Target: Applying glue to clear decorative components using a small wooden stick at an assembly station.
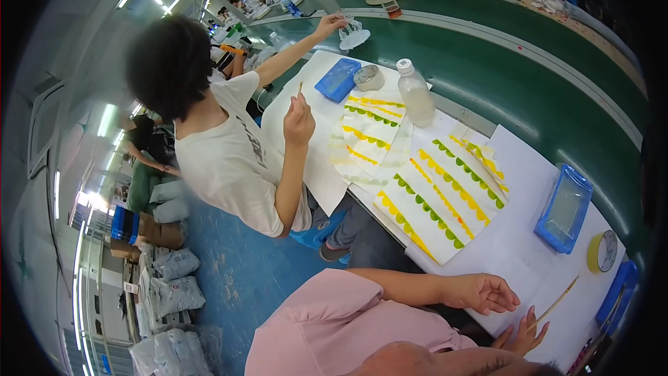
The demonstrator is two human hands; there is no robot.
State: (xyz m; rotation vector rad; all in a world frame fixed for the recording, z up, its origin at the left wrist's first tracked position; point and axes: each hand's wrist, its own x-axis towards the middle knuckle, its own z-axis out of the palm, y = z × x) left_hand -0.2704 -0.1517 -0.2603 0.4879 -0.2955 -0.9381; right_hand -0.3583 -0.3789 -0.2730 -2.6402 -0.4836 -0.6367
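Note:
My left hand (483, 293) is held above the white-covered table edge, palm up, its fingers loosely bent and apart with nothing in them. Close beside it, my right hand (523, 336) grips a thin, light-coloured stick like a slim paintbrush (559, 299), which slants up and away to the right. Its tip is too small to make out. Beyond my hands lie white sheets (445, 198) with rows of yellow and green scallops. A blue-rimmed shallow tray (565, 209) and a yellow tape roll (602, 251) are to the right.
A co-worker (219, 139) in a white shirt sits to my left, one hand raised with a thin stick, the other reaching to the green conveyor (480, 63). A bottle (415, 94), a blue case (338, 79) and another blue tray (618, 298) stand on the table. Bags (177, 289) line the floor.

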